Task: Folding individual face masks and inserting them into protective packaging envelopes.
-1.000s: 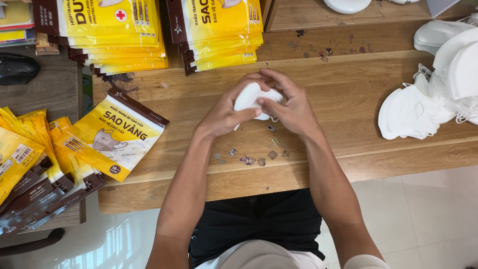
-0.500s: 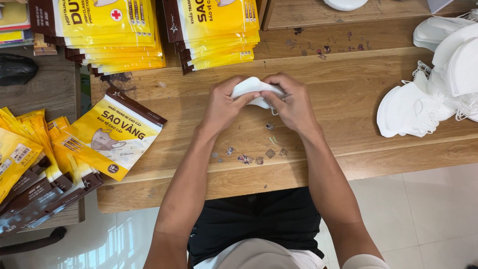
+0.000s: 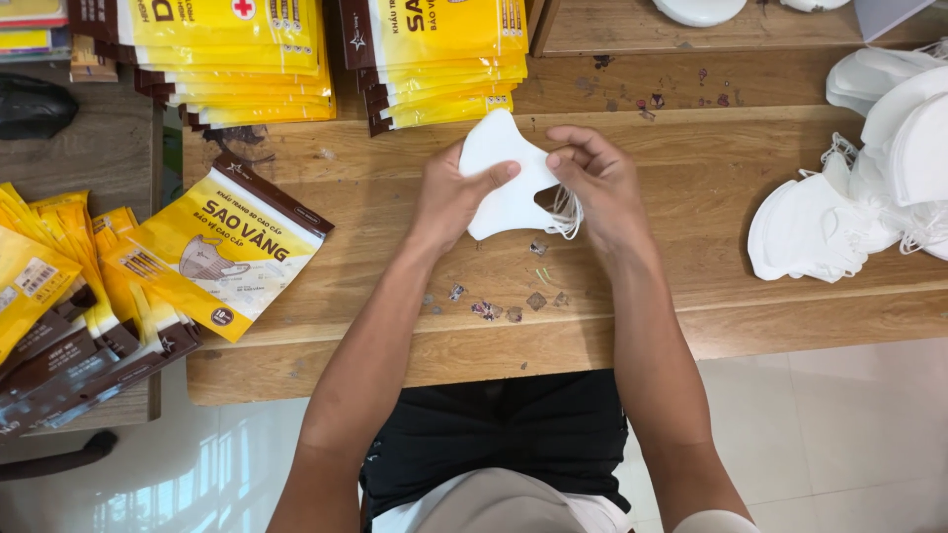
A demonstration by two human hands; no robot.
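A white folded face mask is held flat above the middle of the wooden table. My left hand grips its left side, thumb laid across the front. My right hand pinches its right edge, where the white ear loops bunch together. Both hands hover just above the tabletop.
White masks are piled at the right edge. Two stacks of yellow mask pouches stand at the back. One yellow pouch lies at the left front, beside a fanned heap of pouches. Small scraps litter the table front.
The mask was cupped and bunched between both hands. It is now spread flat and turned toward me, with the hands moved apart to its two sides.
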